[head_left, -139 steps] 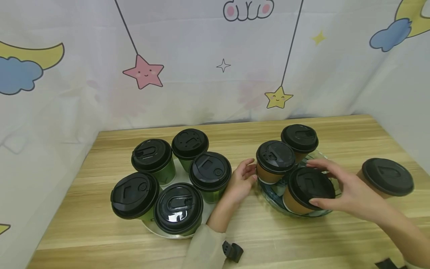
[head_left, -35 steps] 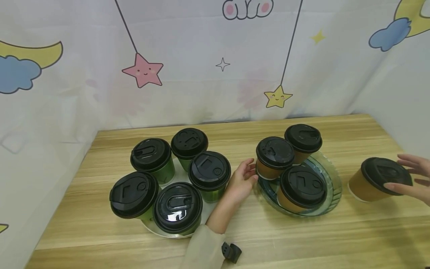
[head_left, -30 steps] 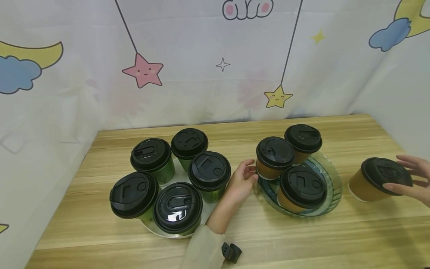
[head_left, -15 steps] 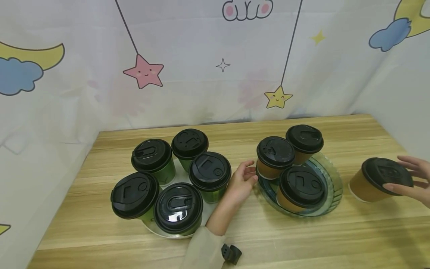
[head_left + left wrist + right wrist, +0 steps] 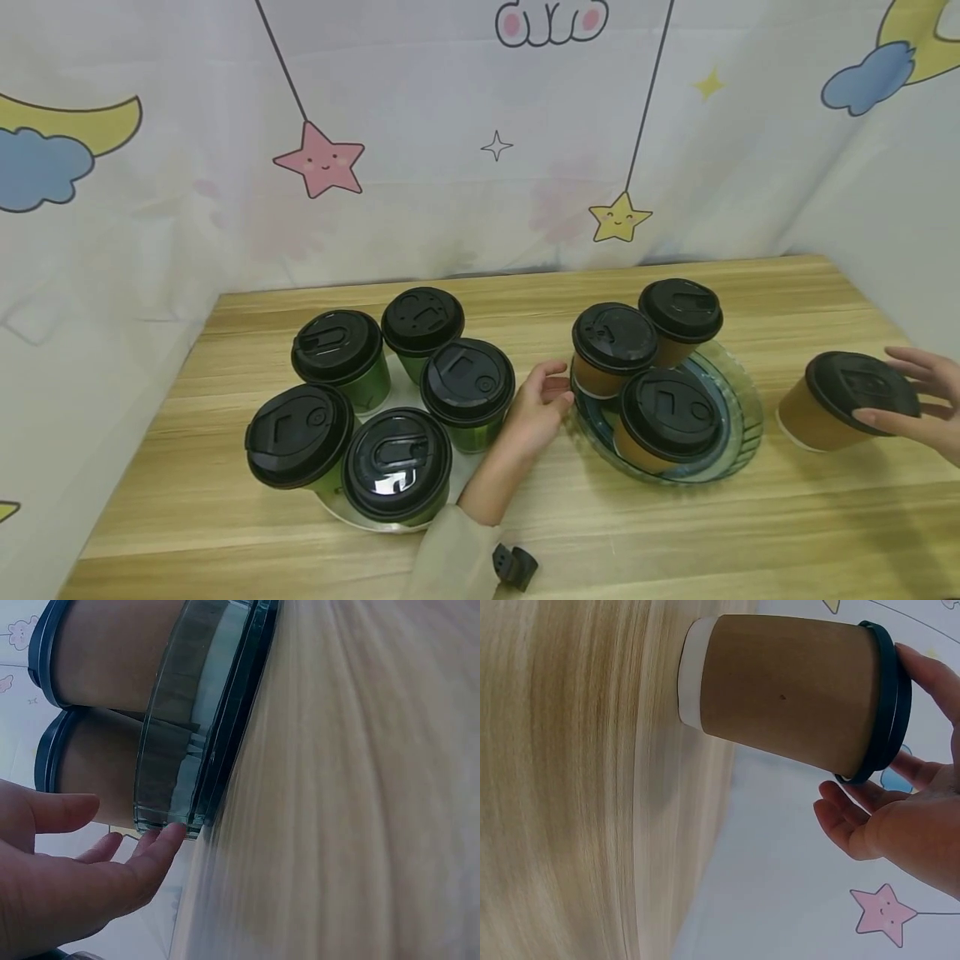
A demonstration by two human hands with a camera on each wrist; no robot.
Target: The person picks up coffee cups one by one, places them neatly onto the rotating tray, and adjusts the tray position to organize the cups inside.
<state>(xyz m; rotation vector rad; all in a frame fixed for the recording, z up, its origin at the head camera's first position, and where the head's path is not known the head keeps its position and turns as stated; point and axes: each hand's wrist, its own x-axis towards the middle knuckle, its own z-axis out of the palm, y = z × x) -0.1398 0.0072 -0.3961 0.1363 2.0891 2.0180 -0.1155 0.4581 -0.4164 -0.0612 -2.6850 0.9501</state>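
Three brown paper coffee cups with black lids stand in a clear glass dish; the front coffee cup leans a little. My left hand is at the dish's left side, fingers loosely bent. In the left wrist view, one fingertip meets the glass rim while the thumb stays apart from the cups. At the right, another brown coffee cup stands on the table. My right hand spans its black lid, thumb on one side and fingers on the other. Part of that hand lies outside the head view.
Several green cups with black lids, among them a front green cup, crowd a white plate at the left. The wooden table meets a printed cloth backdrop behind and at both sides.
My right hand has left the front cup in the dish and moved right to the separate cup's lid. That front cup has since shifted slightly left. My left hand stays put.
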